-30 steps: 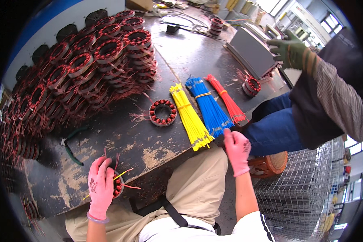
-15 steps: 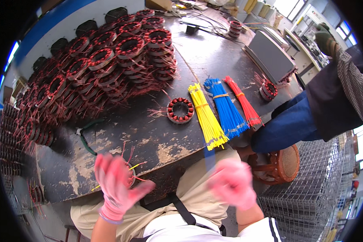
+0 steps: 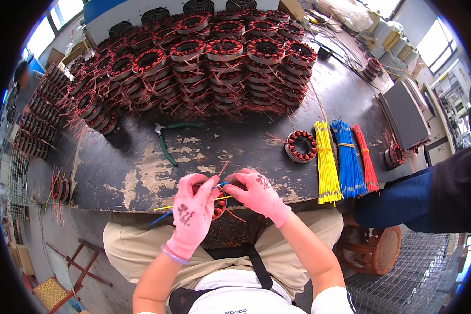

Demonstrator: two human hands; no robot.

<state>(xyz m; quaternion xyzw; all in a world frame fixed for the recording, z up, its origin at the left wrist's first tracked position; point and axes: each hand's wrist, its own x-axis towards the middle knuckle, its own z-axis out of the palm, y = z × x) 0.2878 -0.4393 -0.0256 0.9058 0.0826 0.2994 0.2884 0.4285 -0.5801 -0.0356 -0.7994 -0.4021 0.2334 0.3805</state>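
Over the table's front edge, my two pink-gloved hands meet above a stator ring [image 3: 220, 210] with red windings, mostly hidden by the left glove. My left hand [image 3: 191, 212] pinches a thin blue wire [image 3: 223, 184], one end of which sticks out to its left. The fingers of my right hand [image 3: 257, 192] are closed on the same wire from the other side. A yellow wire [image 3: 165, 209] and a red wire [image 3: 236, 215] come off the ring. Reddish lead strands rise between the hands.
Behind stand tall stacks of stators [image 3: 225, 49]. Green-handled pliers [image 3: 166, 149] lie left of centre. To the right are a single stator [image 3: 301, 147] and bundles of yellow wires [image 3: 327, 167], blue wires [image 3: 349, 162] and red wires [image 3: 368, 162]. A person's leg [image 3: 392, 201] is beside them.
My hands, apart and blurred before, have come together over the stator. The blue wire is now between their fingers. The whole view has swung left.
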